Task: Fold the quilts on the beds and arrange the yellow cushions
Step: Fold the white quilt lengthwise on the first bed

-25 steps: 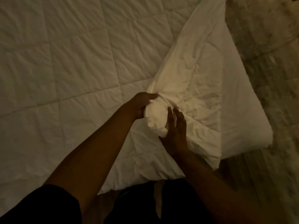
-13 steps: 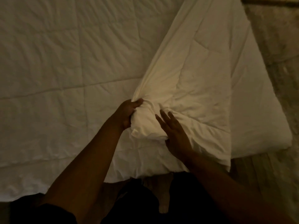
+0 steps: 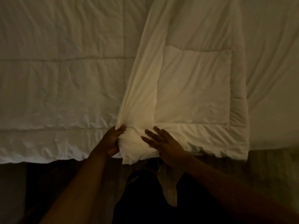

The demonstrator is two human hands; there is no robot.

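Note:
A white stitched quilt (image 3: 64, 81) covers the bed in dim light. Its right part is folded back over itself into a flap (image 3: 194, 88) that runs from the near edge up to the top of the view. My left hand (image 3: 111, 139) is shut on the bunched corner of that flap at the bed's near edge. My right hand (image 3: 163, 143) lies flat on the same bunch with its fingers spread, just right of the left hand. No yellow cushion is in view.
To the right of the flap lies the bare white sheet of the bed (image 3: 271, 78). The dark floor (image 3: 267, 172) runs along the bed's near edge. My dark clothing (image 3: 145, 199) fills the bottom middle.
The view has swung so the bed's edge now lies level across the frame. Both hands have drawn the bunched corner down to the near edge, and the flap now lies straighter.

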